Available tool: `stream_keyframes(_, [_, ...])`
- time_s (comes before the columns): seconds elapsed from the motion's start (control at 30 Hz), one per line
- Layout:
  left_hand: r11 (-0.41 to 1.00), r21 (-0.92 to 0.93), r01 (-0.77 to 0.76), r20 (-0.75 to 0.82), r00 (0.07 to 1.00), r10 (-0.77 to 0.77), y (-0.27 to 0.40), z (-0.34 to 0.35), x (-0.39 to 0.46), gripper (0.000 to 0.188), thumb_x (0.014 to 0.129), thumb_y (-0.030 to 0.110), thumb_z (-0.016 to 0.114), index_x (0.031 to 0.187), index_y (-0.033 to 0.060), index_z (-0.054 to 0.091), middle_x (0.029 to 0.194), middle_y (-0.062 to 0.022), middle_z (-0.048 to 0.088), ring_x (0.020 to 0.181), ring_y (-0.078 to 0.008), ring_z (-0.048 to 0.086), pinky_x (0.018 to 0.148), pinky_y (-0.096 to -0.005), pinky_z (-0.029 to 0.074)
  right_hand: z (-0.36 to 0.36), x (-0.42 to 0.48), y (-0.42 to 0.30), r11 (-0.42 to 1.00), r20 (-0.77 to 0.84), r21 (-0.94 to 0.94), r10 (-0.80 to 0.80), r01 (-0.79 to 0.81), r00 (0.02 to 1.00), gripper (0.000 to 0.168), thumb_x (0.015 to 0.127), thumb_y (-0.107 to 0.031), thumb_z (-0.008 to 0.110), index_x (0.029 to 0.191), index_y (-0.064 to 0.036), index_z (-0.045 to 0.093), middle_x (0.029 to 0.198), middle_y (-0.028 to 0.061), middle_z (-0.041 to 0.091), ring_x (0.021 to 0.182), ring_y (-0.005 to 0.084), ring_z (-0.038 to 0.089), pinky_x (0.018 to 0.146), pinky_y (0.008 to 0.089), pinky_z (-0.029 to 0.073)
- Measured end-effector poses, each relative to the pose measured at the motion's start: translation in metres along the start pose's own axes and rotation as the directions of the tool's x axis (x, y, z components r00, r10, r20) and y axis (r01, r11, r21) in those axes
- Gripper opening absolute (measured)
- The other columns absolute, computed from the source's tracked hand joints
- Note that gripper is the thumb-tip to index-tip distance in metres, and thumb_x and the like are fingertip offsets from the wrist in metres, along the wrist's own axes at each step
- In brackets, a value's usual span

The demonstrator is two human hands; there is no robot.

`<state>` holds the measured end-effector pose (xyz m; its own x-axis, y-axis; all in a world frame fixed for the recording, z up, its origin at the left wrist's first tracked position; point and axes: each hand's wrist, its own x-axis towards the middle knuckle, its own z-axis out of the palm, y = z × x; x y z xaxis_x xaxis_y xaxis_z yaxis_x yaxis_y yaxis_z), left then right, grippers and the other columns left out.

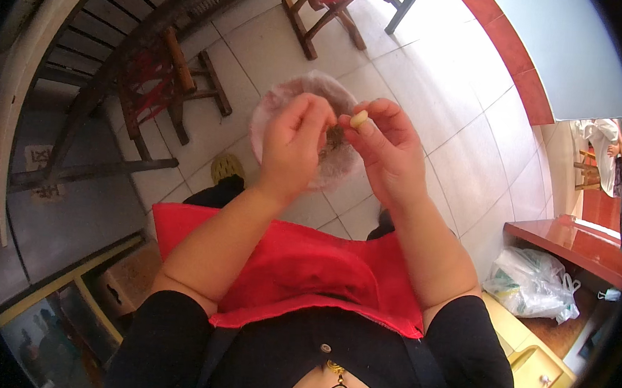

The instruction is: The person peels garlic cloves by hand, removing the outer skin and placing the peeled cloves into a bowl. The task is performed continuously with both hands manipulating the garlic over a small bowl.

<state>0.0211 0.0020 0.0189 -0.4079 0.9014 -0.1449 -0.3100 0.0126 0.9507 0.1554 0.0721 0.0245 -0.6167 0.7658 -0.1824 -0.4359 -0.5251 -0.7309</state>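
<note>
Between the thumb and fingers of my right hand [395, 151] is a small pale piece that looks like a peeled garlic clove [358, 119]. Just to its left, my left hand [297, 139] has its fingers drawn together, slightly blurred, with the fingertips close to the clove. Whether those fingers pinch anything is hidden from me. Below both hands a round bin [266, 101] stands on the floor, lined with a pinkish translucent plastic bag. Brownish scraps lie inside it, partly covered by my hands.
A red apron [306, 264] spreads over my lap. Wooden chairs with red seats stand ahead [334, 22] and at left [156, 86] on the tiled floor [456, 134]. At right, a stuffed plastic bag [534, 282] sits beneath a red ledge [567, 241]. Another person's hand [613, 150] shows far right.
</note>
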Motion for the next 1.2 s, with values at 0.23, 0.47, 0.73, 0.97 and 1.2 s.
stream_keyframes(0.23, [0.957,0.181,-0.227,0.014,0.974,0.228,0.003,0.004,0.006,0.014,0.077,0.0,0.067,0.089,0.0059,0.062,0.079,0.0053,0.052,0.07,-0.0024,0.048,0.061,-0.0161,0.039,-0.01,0.003,0.003,0.997,-0.019,0.044,0.063,-0.062,0.998,0.026,0.084,-0.003,0.061,0.11,0.0,0.056,0.104,0.0072,0.06,0.096,0.0166,0.059,0.084,0.0275,0.048])
stream_keyframes(0.47, [0.956,0.169,-0.24,0.115,0.968,0.223,0.006,0.003,0.005,0.015,0.076,-0.002,0.067,0.09,0.0044,0.065,0.081,0.0049,0.054,0.076,-0.003,0.051,0.066,-0.016,0.041,-0.001,-0.002,0.002,0.971,0.089,-0.238,-0.015,0.036,0.996,0.031,0.082,-0.001,0.064,0.112,0.001,0.055,0.106,0.007,0.06,0.096,0.0141,0.058,0.086,0.027,0.047])
stream_keyframes(0.73, [0.99,-0.14,-0.012,-0.093,0.996,-0.001,-0.002,0.006,0.002,0.004,0.08,0.001,0.065,0.084,0.0008,0.063,0.077,0.0017,0.058,0.069,-0.0048,0.052,0.061,-0.0178,0.043,0.003,-0.006,0.007,0.904,0.062,-0.398,-0.142,0.155,0.988,0.027,0.082,0.001,0.062,0.108,0.001,0.056,0.103,0.0042,0.059,0.096,0.0124,0.058,0.084,0.025,0.048])
stream_keyframes(0.97, [0.965,0.119,-0.235,-0.067,0.968,0.243,-0.007,0.016,0.0,0.007,0.084,0.007,0.064,0.082,0.0013,0.063,0.073,0.0027,0.058,0.065,-0.0043,0.05,0.062,-0.019,0.042,-0.001,-0.005,0.013,0.809,0.097,-0.512,-0.282,0.291,0.955,0.025,0.082,0.003,0.061,0.106,0.001,0.057,0.102,0.0034,0.054,0.094,0.0119,0.058,0.082,0.0246,0.049])
stream_keyframes(1.2, [0.97,0.15,-0.192,-0.128,0.969,0.212,-0.014,0.01,-0.001,0.008,0.084,0.006,0.062,0.08,-0.0009,0.06,0.075,0.0017,0.059,0.069,-0.0047,0.052,0.061,-0.0185,0.042,0.003,-0.009,0.012,0.921,0.051,-0.362,-0.134,0.144,0.99,0.028,0.081,0.002,0.062,0.108,-0.001,0.055,0.1,0.0038,0.058,0.095,0.0111,0.057,0.082,0.024,0.047])
